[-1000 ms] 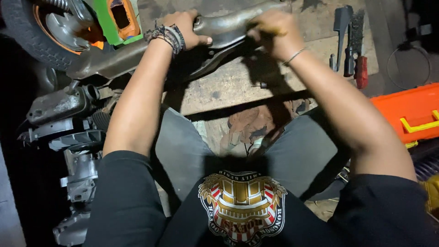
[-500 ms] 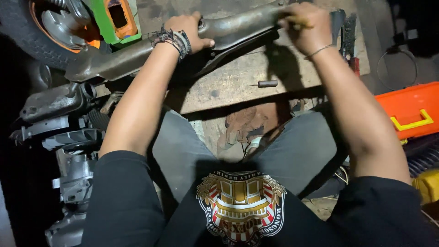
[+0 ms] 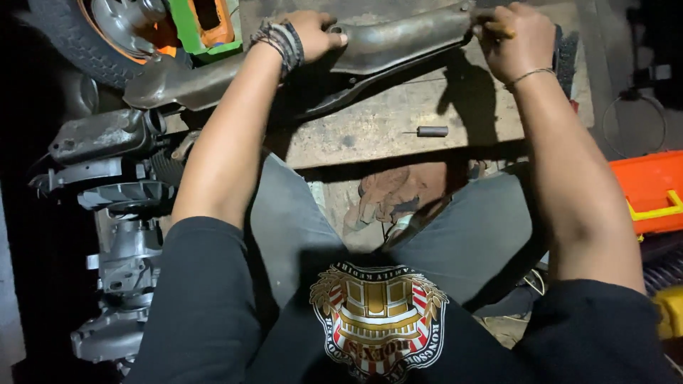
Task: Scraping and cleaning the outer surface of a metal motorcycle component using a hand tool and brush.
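both hands on the metal arm

left hand (image 3: 309, 34) wrapped around the long grey metal arm (image 3: 398, 39), fingers closed over its top edge near the middle. right hand (image 3: 516, 39) is fisted at the arm's far end, clamped on something thin and yellowish, too blurred to name. the arm runs slantwise across the top, above a worn board (image 3: 398, 121). a small dark cylinder (image 3: 431, 131) lies alone on the board, open room around it. green and orange box (image 3: 206, 21) up top left beside a tyre (image 3: 67, 43), both cut off. orange case (image 3: 651, 192) with a yellow latch at the right edge, cropped. grey engine parts (image 3: 117, 206) crowd the left, fading into dark.
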